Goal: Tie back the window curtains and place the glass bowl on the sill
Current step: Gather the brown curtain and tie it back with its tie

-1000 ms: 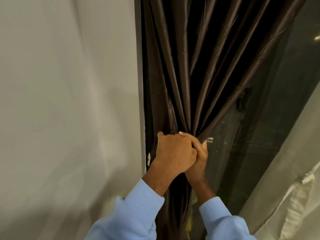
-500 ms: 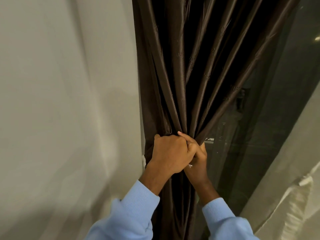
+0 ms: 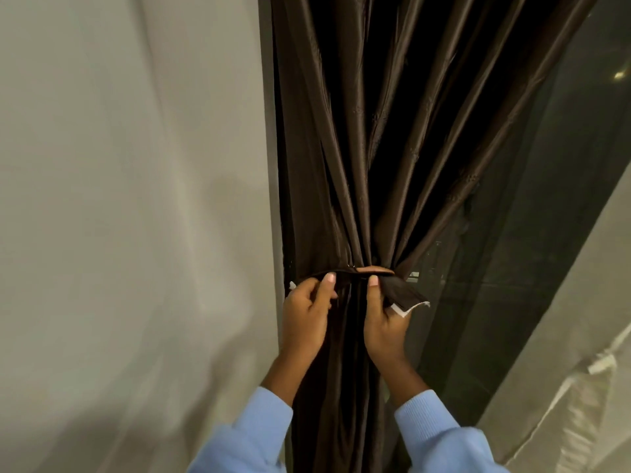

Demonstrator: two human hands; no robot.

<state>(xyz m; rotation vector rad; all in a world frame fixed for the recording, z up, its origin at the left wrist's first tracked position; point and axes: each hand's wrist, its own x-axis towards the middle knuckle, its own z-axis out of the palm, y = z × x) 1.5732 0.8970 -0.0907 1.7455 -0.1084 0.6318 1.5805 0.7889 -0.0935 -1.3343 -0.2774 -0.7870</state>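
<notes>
You are on the first step, tying back the dark brown curtain (image 3: pixel 341 165). It is bunched tight against the window frame, just beside the wall (image 3: pixel 119 199). The tie-back band (image 3: pixel 406 293) runs round the gathered folds at their narrowest point.

Your left hand (image 3: pixel 305 315) pinches the band on its left side, thumb on top and fingers curled beneath. Your right hand (image 3: pixel 384 322) grips the band's free end, which juts out to the right with a white tip showing. Both sets of fingers are closed on the band.

The ends do not look joined yet, though any fastening is hidden behind the folds. I judge that the next move calls for drawing the free end across while you hold the band taut, so no fold slips out, and then securing it.

The window glass (image 3: pixel 512 285) is dark, and a pale curtain (image 3: pixel 580 387) hangs at the lower right. Neither the glass bowl nor the sill is in view, so you will have to find them afterwards.
</notes>
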